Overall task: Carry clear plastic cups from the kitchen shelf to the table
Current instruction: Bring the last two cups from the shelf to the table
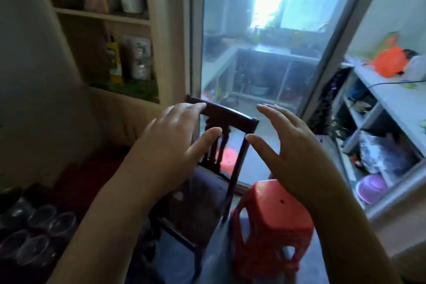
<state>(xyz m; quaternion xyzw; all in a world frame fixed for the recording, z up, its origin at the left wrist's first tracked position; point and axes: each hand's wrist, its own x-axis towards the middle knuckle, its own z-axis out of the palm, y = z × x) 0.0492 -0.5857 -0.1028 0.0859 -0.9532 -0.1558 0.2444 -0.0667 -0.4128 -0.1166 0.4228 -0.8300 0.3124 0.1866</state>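
Several clear plastic cups [43,233] stand upright on the dark table [76,182] at the lower left. My left hand [170,145] is raised in the middle of the view, fingers apart, holding nothing, in front of a dark wooden chair. My right hand [297,152] is level with it to the right, also with spread fingers and nothing in it. Both hands are well above and to the right of the cups. Grey shelves [378,108] with kitchen items run along the right wall.
A dark wooden chair [221,140] stands straight ahead with its back toward me. Beside it to the right is a stack of red plastic stools [274,221]. A glass door [258,41] lies beyond. A wooden wall shelf [110,37] holding bottles is upper left.
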